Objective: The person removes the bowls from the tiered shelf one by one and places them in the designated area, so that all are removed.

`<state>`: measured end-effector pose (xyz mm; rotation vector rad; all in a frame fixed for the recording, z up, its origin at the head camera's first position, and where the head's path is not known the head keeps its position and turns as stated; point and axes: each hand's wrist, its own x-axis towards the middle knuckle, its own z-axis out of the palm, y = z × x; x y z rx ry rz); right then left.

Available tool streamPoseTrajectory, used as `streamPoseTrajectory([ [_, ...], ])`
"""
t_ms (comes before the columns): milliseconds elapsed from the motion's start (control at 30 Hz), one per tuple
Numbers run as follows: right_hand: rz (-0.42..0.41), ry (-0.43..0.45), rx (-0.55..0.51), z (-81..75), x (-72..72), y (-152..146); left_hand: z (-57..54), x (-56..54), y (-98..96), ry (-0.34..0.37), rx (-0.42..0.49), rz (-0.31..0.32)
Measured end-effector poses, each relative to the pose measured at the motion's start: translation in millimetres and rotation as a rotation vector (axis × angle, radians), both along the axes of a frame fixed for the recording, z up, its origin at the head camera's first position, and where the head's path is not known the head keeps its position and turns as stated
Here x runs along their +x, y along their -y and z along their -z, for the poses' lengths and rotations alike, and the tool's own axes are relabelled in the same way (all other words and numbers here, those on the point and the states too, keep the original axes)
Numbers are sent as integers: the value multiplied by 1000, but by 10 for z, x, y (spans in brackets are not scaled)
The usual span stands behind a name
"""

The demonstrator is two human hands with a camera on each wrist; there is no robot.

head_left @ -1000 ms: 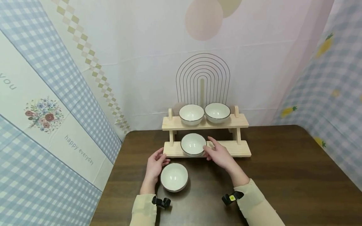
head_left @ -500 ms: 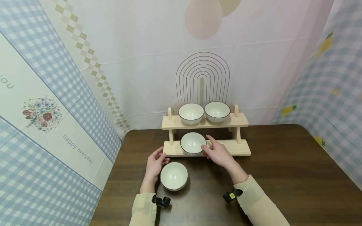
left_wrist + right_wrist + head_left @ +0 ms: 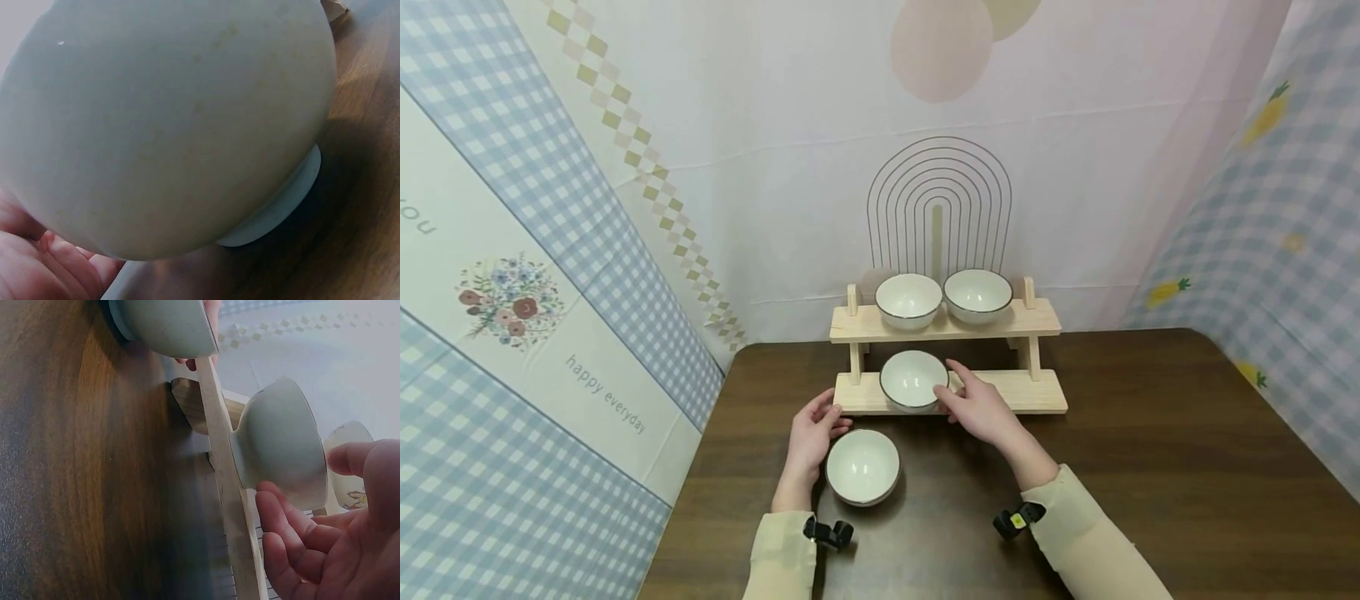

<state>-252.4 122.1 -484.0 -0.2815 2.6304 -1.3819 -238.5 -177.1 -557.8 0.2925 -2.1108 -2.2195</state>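
Note:
A two-tier wooden rack [image 3: 1030, 398] stands at the back of the table. My right hand [image 3: 981, 408] holds the right side of a white, dark-rimmed bowl [image 3: 913, 379] on the lower tier. In the right wrist view, the thumb is at the rim of this bowl [image 3: 281, 444], and the curled fingers [image 3: 300, 537] are at its lower side. My left hand [image 3: 811, 433] grips the left end of the lower tier, thumb on top and fingertips below. Beside that hand, a similar bowl [image 3: 862, 468] sits on the table; its outer wall [image 3: 169, 125] fills most of the left wrist view.
On the upper tier, a left bowl [image 3: 908, 302] and a right bowl [image 3: 977, 296] stand side by side. A printed cloth [image 3: 790, 167] hangs behind the dark wooden table [image 3: 1150, 467]; checked cloth [image 3: 587, 467] borders its left side.
My right thumb has slid slightly left over the rim of the lower-tier bowl, and the right forearm has shifted a little. The left hand and the bowls stay in place.

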Motion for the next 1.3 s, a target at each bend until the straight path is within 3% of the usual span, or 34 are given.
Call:
streamPoseTrajectory([
  [533, 31, -5, -56, 79, -12, 2, -41, 24, -1, -3, 17, 9],
  [1300, 49, -10, -114, 110, 20, 51, 5, 1, 4, -6, -9, 4],
])
